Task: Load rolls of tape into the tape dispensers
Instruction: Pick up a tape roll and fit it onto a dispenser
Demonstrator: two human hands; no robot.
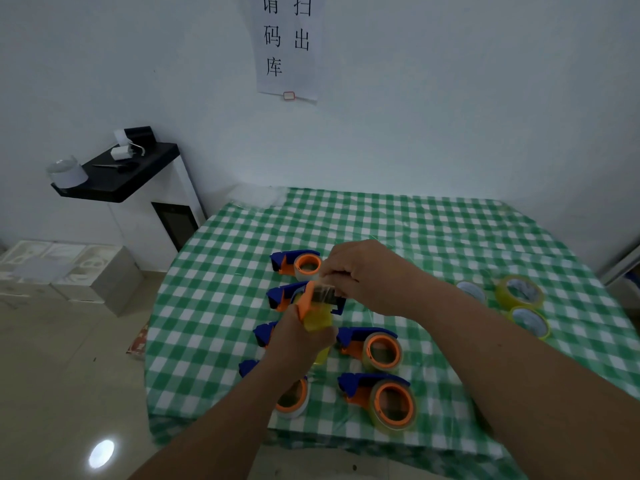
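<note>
**Tape being threaded on a held dispenser**

Head view: the left hand (298, 341) grips a yellowish roll in its dispenser (313, 301) above the checked table (433, 223), probably steadying it. The right hand (363, 275) pinches the tape end at the blade. Spare rolls (517, 292) wait right. Blur hides the fingertips and tape path.

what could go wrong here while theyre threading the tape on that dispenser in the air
1. The dispenser is held above the table with the left hand gripping low, so tugging the tape end could twist it loose.
2. The right hand pinches the tape near the blade end; its fingers could get nicked.
3. A drop would hit the loaded dispensers beneath.
</note>
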